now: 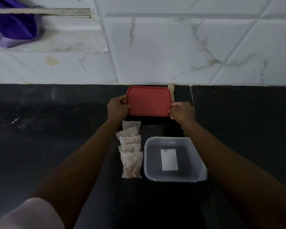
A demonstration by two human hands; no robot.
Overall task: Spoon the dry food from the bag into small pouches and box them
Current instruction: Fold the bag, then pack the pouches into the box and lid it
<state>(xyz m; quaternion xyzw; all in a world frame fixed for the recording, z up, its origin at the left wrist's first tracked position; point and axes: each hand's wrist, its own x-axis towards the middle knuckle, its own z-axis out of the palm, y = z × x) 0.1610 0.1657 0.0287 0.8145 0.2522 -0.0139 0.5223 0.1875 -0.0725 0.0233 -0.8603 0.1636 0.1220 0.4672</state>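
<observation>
A red lid (148,100) lies at the back of the black counter, close to the tiled wall. My left hand (117,107) grips its left edge and my right hand (182,112) pinches its right front corner. In front of the lid, a row of several small clear pouches (131,148) holding brownish dry food overlaps toward me. To their right stands a clear plastic box (174,158) with a white label on its bottom and nothing else inside. A wooden spoon (171,90) lies just right of the lid, partly hidden by my right hand.
The black counter (56,129) stretches wide to both sides. A white marble-patterned tiled wall (172,47) rises right behind the lid. A purple cloth (12,28) hangs at the upper left above a ledge.
</observation>
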